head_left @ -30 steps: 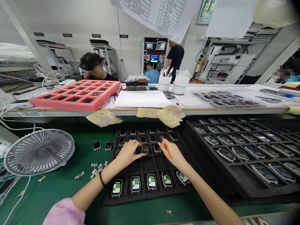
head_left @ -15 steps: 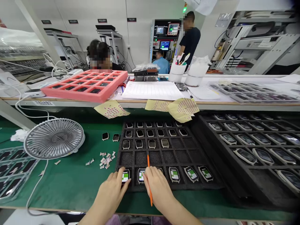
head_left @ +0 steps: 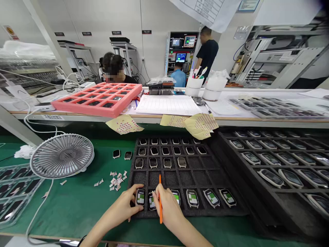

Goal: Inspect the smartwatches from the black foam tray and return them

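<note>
My left hand [head_left: 128, 200] has its thumb and fingers at the lower and upper edges of a smartwatch [head_left: 140, 197]. That watch lies in the front left compartment of the black foam tray [head_left: 164, 214], its screen lit green and white. My right hand [head_left: 167, 202] is closed round a thin orange stick [head_left: 160, 206] whose pointed end aims away from me. Its fingers are over a second lit smartwatch [head_left: 151, 202], which they partly cover; whether they grip it I cannot tell. Further right in the front row lies another lit smartwatch [head_left: 192, 198].
Dark-screened watches fill the tray's back rows. A second foam tray [head_left: 290, 199] of watches stands on the right. Left are small paper tabs [head_left: 118, 180], two loose watches [head_left: 116, 153] and a fan [head_left: 63, 156]. A shelf edge [head_left: 154, 120] with yellow sheets overhangs; people are behind.
The view has tilted slightly upward. My left fingers have spread further round the first watch, uncovering its screen. My right hand and the second watch have shifted a little left.
</note>
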`<state>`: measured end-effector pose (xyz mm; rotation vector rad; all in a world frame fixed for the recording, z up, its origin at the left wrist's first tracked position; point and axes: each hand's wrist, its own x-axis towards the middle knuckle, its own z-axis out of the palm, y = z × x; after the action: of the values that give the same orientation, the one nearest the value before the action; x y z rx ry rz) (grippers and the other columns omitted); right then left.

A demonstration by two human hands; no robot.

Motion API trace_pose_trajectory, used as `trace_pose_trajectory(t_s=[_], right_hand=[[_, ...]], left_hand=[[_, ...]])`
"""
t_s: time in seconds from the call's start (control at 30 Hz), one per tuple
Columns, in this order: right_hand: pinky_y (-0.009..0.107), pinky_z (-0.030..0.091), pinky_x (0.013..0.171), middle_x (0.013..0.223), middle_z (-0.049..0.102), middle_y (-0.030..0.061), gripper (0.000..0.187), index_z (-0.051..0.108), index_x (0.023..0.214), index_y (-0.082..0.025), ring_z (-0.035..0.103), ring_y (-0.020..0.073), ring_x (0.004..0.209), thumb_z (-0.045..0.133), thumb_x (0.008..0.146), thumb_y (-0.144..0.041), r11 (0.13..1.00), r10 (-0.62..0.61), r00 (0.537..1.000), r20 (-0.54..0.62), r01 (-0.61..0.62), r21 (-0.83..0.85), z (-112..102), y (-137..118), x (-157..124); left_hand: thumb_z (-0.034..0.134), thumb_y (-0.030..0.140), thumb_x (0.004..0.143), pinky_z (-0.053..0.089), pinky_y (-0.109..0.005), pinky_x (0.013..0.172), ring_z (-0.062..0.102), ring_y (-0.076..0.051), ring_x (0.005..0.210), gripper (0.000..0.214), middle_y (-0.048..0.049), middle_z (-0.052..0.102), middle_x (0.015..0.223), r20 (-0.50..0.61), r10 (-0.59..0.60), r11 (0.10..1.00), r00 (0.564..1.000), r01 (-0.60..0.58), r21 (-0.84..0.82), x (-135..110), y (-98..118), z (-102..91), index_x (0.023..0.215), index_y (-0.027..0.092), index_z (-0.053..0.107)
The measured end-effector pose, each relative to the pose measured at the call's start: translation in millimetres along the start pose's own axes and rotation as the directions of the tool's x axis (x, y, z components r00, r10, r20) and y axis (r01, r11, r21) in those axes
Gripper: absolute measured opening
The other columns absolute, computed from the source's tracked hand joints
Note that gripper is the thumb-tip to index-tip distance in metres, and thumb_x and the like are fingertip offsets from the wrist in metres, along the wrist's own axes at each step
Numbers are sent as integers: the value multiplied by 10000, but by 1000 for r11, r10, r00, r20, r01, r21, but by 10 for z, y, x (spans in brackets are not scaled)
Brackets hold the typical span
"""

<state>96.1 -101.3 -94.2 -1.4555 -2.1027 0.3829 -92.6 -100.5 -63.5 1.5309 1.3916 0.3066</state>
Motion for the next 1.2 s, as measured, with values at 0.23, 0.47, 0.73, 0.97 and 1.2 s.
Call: trace_pose_trajectory(t_s=[0.23, 0.47, 0.73, 0.97, 1.2], right_hand=[[271, 360, 532, 521, 440, -43, 227, 280, 700, -249, 438, 152, 429, 335, 920, -227, 985, 26, 1000, 6, -26, 171, 90, 40, 29], [203, 332, 360, 640, 460, -62, 414, 292, 719, -247, 510, 101, 420, 446, 875, -599, 500, 216, 948, 235, -314, 807, -537, 214, 160], [228, 508, 417, 667, 549, -63, 413, 320, 736, -235, 657, 153, 585, 657, 793, -466, 321, 69, 979, 190, -202, 925, -1414, 368, 880], [291, 613, 556, 850, 547, -50, 482, 308, 737, -228, 670, 121, 656, 771, 700, -356, 363, 0, 986, 165, -154, 919, -1554, 398, 1057], [296, 621, 559, 894, 597, -30, 521, 305, 736, -226, 697, 137, 655, 810, 653, -328, 383, -23, 973, 229, -203, 901, -1443, 508, 1100]], left_hand=[[623, 262, 694, 490, -217, 462, 541, -108, 543, 536, 23, 552, 805, 6, 10, 999, 1000, -10, -38, 31, -11, -103, 1209, 213, 485], [703, 297, 714, 487, -255, 657, 588, -167, 820, 472, -23, 599, 945, -5, 214, 956, 977, -210, -206, 6, 493, -421, 1136, 223, 506], [715, 339, 739, 470, -240, 645, 607, -191, 932, 536, -93, 619, 1152, -127, 426, 844, 896, -444, -300, 374, 1374, -463, 1201, 209, 475], [671, 422, 767, 354, -175, 439, 611, -141, 733, 470, -91, 638, 1056, -219, 477, 788, 851, -524, -322, 619, 1510, -382, 1133, 178, 504], [562, 514, 823, 273, -172, 374, 580, -102, 540, 405, -33, 636, 828, -252, 411, 800, 876, -479, -362, 775, 1401, -379, 1033, 168, 548]])
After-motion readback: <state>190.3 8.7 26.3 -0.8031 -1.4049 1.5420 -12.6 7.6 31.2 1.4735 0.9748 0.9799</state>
